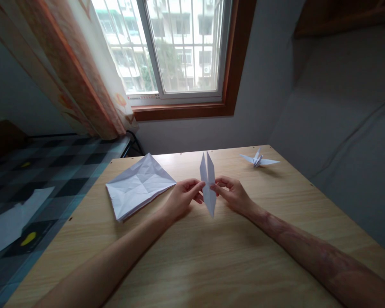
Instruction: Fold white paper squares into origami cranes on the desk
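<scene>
A narrow folded white paper, long and diamond-shaped, is held up over the wooden table. Its upper half splits into two points, and its lower end tapers to one tip. My left hand pinches its left edge near the middle, thumb in front. From the other side, my right hand grips the right edge at about the same height, its thumb also in front. Fingers behind the paper are partly hidden.
Left of my hands lies a stack of creased white paper sheets. A finished paper crane stands at the table's back right. Beyond the table are a window, a curtain and a checkered bed with white paper.
</scene>
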{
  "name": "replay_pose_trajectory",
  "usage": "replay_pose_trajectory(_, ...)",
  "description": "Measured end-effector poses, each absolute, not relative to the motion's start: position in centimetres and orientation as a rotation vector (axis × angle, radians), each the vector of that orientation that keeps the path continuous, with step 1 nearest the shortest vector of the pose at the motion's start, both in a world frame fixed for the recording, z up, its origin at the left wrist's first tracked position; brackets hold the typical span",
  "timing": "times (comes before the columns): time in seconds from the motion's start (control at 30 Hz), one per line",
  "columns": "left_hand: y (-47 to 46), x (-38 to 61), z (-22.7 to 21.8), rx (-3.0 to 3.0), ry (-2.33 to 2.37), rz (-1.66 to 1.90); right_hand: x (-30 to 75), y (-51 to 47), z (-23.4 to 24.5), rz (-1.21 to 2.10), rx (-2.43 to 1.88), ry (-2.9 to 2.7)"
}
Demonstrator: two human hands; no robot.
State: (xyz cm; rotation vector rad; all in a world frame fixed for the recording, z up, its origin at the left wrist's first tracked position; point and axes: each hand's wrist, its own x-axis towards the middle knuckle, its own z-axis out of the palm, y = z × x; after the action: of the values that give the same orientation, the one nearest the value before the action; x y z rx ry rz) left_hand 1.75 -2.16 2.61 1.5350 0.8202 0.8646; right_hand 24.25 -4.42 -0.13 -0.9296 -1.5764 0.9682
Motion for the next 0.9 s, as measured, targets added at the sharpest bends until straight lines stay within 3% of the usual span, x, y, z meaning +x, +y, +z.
replay_pose_trajectory(0.3, -1.7, 1.4, 1.7, 1.7, 0.946, 0.889, 24.1, -3.5, -2.1, 1.09, -1.015, -1.521)
replay_pose_trajectory(0.67, -1.5, 1.2, 1.2, 1.825, 0.949, 0.92, 24.4, -3.7, -1.1, 0.68, -1.149, -1.799)
replay_pose_trajectory(0.9, -2.2, 1.3, 2.4, 1.886, 0.96, 0.867, 24.3, -3.7, -0.9, 0.688, -1.133, -1.806)
